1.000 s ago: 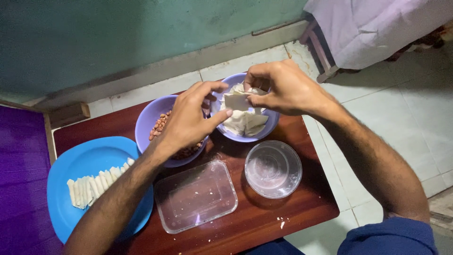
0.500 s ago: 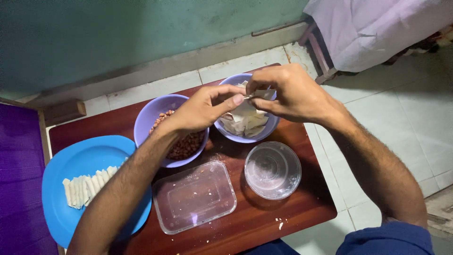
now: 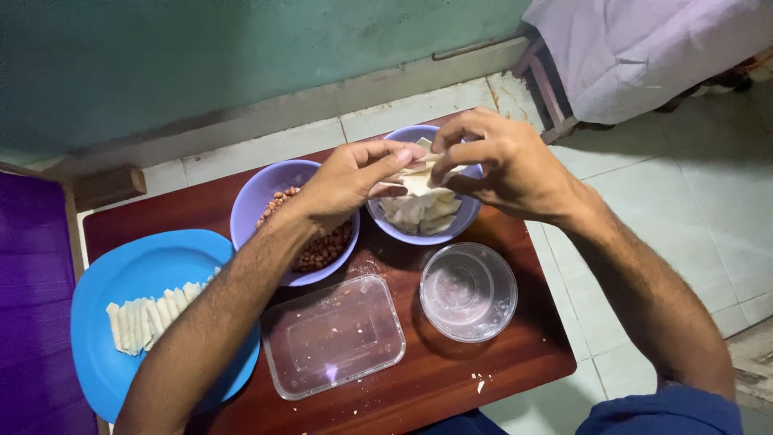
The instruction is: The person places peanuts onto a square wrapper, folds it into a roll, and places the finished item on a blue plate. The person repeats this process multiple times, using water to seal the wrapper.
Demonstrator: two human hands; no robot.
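both my hands are up over the far bowl, working one pastry sheet (image 3: 416, 179) between them: my left hand (image 3: 348, 184) pinches its near edge, grip closed on it, and my right hand (image 3: 503, 165) has its grip closed on the far edge, fingers curled over the top. the sheet hangs just above the purple bowl of wrappers (image 3: 424, 211), where a small loose pile of sheets lies unused. beside it the purple bowl of brown filling (image 3: 283, 208) looks well stocked. on the blue plate (image 3: 121, 274) at my left lies a row of finished rolls (image 3: 153, 309), so i judge a good part is done, with more sheets left. a clear rectangular tub (image 3: 334, 336) and a round clear container (image 3: 469, 292) sit near me on the wooden bench (image 3: 451, 379).
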